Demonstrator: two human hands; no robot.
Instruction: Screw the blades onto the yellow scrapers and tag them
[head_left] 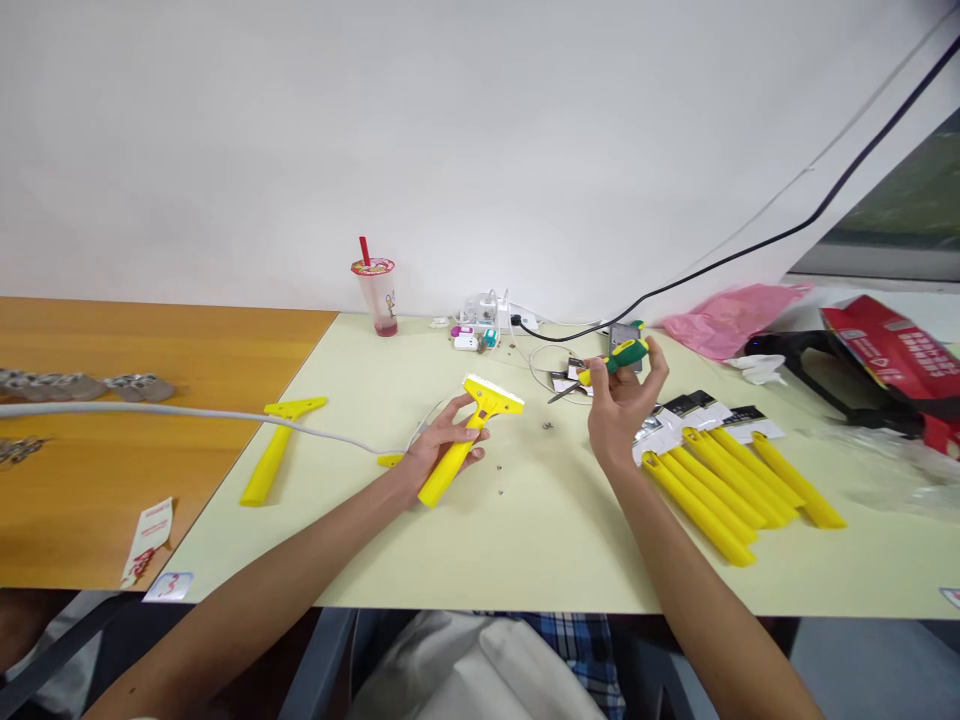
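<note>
My left hand (444,447) is closed around the handle of a yellow scraper (459,455), its wide head tilted up and to the right. In my right hand (621,405) a green and yellow screwdriver (626,355) is gripped, its shaft slanting down to the left, apart from the scraper. Another yellow scraper (276,455) lies at the left of the cream table. Part of a yellow piece (390,460) shows behind my left wrist. Small screws (500,479) lie on the table between my hands. Several yellow handles (724,480) lie in a row by my right forearm.
Black and white packets (697,408) lie behind the handles. A power strip (487,312) with plugs and a drink cup (377,300) stand by the wall. A grey cable (225,412) crosses the left side. A pink bag (731,318) and a red box (896,345) sit at right.
</note>
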